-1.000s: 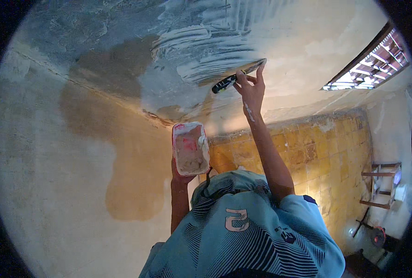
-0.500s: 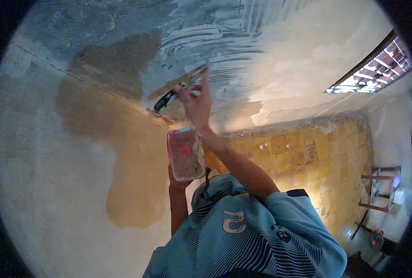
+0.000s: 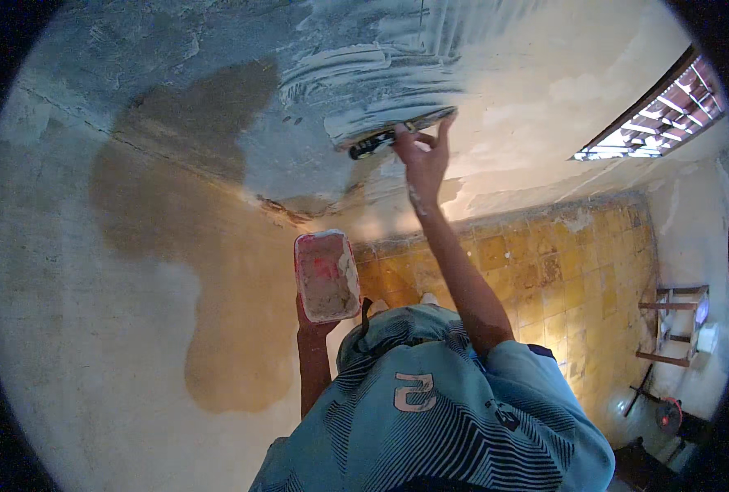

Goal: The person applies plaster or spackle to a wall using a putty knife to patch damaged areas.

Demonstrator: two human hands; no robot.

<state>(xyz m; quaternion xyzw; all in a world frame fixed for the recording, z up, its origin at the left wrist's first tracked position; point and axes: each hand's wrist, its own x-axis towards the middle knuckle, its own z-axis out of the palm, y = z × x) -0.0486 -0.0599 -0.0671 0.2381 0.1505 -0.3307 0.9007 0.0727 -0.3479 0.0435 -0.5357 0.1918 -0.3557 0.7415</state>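
right hand point(image 3: 424, 164): fingers clamped on scraper point(image 3: 371, 147), upper centre, at streaked wall point(image 3: 372, 66) | left hand point(image 3: 316, 326): tub point(image 3: 322, 234) held from below, centre; finger closure can't be told | blade best held shallow, pressed evenly, ridges feathered

The wall point(image 3: 381, 74) looks rough and matt, the tub point(image 3: 299, 275) plastic, the shirt point(image 3: 463, 410) cloth, the stool point(image 3: 667, 306) wooden.
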